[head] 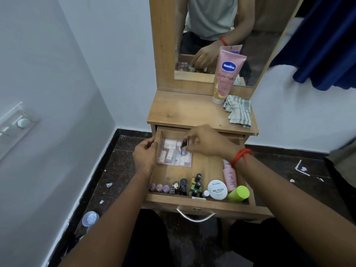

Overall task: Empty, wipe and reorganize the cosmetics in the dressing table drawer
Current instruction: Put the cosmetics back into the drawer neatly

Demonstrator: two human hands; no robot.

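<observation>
The wooden drawer [202,203] is pulled open. At its back left lies a clear plastic box [174,162] holding several small pink and white tubes. My left hand [145,154] grips the box's left edge. My right hand [204,140] hovers over the box, fingers pinched on a small dark bottle [184,143]. Along the drawer's front stand small pink-capped pots [159,187], dark nail polish bottles [196,185], a white round nail polish remover tub [217,189], a pink tube [229,175] and a green-capped bottle [238,193].
A pink Vaseline tube [227,74] stands on the dressing table top [185,110] against the mirror. A checked cloth [239,110] lies beside it at the right. Scraps of paper and a plastic cup [90,218] lie on the dark floor. Walls close in left.
</observation>
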